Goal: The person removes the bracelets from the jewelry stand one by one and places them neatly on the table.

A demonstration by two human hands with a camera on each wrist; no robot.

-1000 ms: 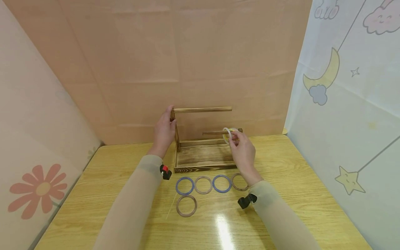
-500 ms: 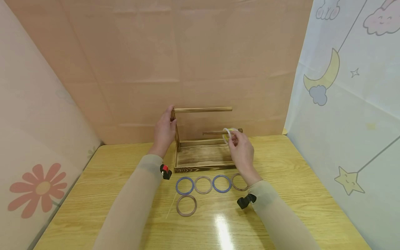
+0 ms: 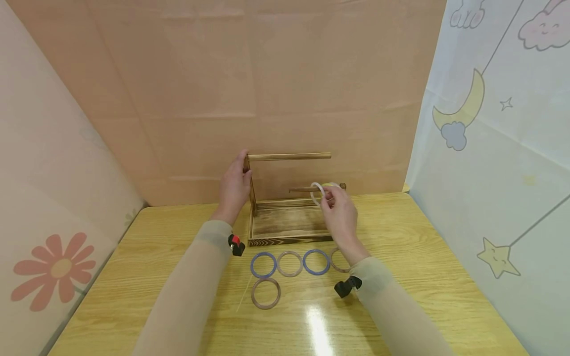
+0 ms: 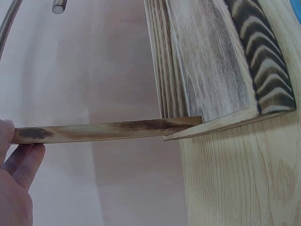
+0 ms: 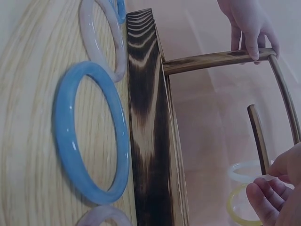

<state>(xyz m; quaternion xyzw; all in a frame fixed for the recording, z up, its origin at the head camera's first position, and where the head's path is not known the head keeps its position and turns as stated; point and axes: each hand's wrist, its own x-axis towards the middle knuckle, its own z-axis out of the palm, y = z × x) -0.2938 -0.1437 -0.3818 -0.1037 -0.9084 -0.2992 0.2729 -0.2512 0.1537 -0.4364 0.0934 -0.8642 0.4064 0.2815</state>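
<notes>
- Left hand (image 3: 235, 187), we see, grips the wooden upright (image 4: 106, 131).
- Right hand (image 3: 342, 213) pinches the white ring (image 3: 320, 187) at its edge (yellow ring (image 5: 230, 203) just beside).
- There's our white ring, around the lower peg (image 3: 301, 189), between both hands!

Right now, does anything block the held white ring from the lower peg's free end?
Nothing visible: the lower peg is bare from the white ring to that end; the yellow ring sits farther right.

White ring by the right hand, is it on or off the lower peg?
On: the lower peg passes through the white ring, its free end showing beyond it, and the right hand pinches the ring.
</notes>
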